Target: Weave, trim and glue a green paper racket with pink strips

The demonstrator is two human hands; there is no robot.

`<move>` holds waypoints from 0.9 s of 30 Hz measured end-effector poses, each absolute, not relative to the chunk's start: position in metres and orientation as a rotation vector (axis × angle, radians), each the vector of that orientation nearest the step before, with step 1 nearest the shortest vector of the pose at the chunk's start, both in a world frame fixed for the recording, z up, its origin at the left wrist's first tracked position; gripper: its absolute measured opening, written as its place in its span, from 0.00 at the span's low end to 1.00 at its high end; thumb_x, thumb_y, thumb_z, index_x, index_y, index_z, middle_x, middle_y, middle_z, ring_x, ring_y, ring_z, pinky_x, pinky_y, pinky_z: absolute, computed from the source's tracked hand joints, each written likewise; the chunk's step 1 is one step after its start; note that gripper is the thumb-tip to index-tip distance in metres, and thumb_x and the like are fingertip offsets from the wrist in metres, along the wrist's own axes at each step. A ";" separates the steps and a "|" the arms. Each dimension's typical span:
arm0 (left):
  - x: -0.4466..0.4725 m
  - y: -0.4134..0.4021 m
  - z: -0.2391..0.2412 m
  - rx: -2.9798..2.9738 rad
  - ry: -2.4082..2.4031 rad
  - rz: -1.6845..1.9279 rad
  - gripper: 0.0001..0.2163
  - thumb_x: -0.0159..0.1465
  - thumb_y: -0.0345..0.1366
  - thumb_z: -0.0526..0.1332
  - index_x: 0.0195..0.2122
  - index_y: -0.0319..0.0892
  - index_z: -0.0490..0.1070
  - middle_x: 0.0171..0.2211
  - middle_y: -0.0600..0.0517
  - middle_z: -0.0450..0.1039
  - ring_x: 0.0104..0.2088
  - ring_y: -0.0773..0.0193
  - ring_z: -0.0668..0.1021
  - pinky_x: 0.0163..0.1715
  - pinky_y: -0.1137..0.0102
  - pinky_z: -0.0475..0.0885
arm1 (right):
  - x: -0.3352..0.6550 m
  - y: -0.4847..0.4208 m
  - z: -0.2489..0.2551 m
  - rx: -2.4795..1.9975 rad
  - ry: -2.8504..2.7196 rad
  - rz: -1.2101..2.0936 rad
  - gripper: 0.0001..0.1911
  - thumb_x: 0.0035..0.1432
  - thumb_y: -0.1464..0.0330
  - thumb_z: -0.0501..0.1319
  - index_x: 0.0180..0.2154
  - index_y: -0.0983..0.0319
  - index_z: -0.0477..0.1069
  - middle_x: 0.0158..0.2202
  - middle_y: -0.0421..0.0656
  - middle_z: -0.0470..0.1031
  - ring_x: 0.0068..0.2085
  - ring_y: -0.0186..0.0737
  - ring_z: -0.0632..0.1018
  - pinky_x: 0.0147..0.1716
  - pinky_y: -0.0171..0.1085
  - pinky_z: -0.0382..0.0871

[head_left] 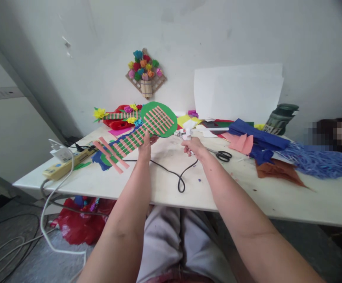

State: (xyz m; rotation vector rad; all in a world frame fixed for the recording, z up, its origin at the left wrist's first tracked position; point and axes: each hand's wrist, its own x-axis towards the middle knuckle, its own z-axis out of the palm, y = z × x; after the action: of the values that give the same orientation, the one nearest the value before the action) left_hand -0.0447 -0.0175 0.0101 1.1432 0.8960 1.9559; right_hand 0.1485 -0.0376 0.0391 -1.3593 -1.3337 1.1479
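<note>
My left hand (pixel 147 142) grips a green paper guitar shape (pixel 173 118) with a woven grid of pink strips, held tilted above the table. Its round end points up and right. Several loose-ended pink strips (pixel 111 155) stick out at its lower left end. In my right hand (pixel 193 147) is a white glue gun (pixel 187 133), its nozzle pointing left towards the round end's edge; whether they touch I cannot tell. A black cord (pixel 171 171) curls over the tabletop below my right hand. Black-handled scissors (pixel 224 156) lie just right of that hand.
A yellow power strip (pixel 55 169) with a white charger (pixel 60 151) sits at the left edge. Blue crepe paper (pixel 256 135), a blue yarn bundle (pixel 324 159) and a dark jar (pixel 280 120) occupy the right. A flower ornament (pixel 146 74) hangs on the wall.
</note>
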 end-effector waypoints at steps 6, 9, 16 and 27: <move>-0.045 -0.014 0.009 1.155 0.883 1.965 0.20 0.55 0.54 0.54 0.28 0.40 0.71 0.26 0.48 0.72 0.29 0.62 0.76 0.36 0.64 0.71 | 0.143 -0.040 0.039 -1.334 -1.391 1.168 0.03 0.43 0.73 0.58 0.22 0.65 0.63 0.09 0.38 0.65 0.09 0.29 0.58 0.08 0.30 0.53; -0.045 -0.014 0.009 1.147 0.906 1.977 0.19 0.55 0.53 0.54 0.28 0.40 0.71 0.26 0.48 0.72 0.30 0.62 0.76 0.36 0.64 0.71 | 0.141 -0.041 0.039 -1.311 -1.434 1.162 0.02 0.42 0.73 0.58 0.22 0.65 0.64 0.09 0.38 0.65 0.09 0.28 0.59 0.08 0.30 0.53; -0.046 -0.014 0.008 1.113 0.982 2.042 0.15 0.55 0.47 0.57 0.40 0.46 0.70 0.34 0.50 0.74 0.34 0.61 0.77 0.39 0.63 0.69 | 0.139 -0.043 0.039 -1.264 -1.500 1.150 0.02 0.43 0.72 0.58 0.22 0.65 0.65 0.09 0.37 0.65 0.09 0.28 0.59 0.08 0.29 0.54; -0.051 -0.017 0.005 1.123 0.866 1.921 0.16 0.53 0.44 0.62 0.41 0.43 0.70 0.45 0.47 0.70 0.52 0.56 0.68 0.48 0.63 0.65 | 0.133 -0.051 0.045 -1.177 -1.568 1.158 0.03 0.40 0.72 0.59 0.22 0.66 0.67 0.09 0.36 0.65 0.09 0.26 0.59 0.08 0.28 0.53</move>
State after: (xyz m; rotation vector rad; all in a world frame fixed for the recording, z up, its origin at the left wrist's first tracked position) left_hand -0.0513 -0.0172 0.0051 1.1233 0.8658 1.9209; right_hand 0.1334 -0.0514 0.0447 -1.1774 -1.5675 1.1578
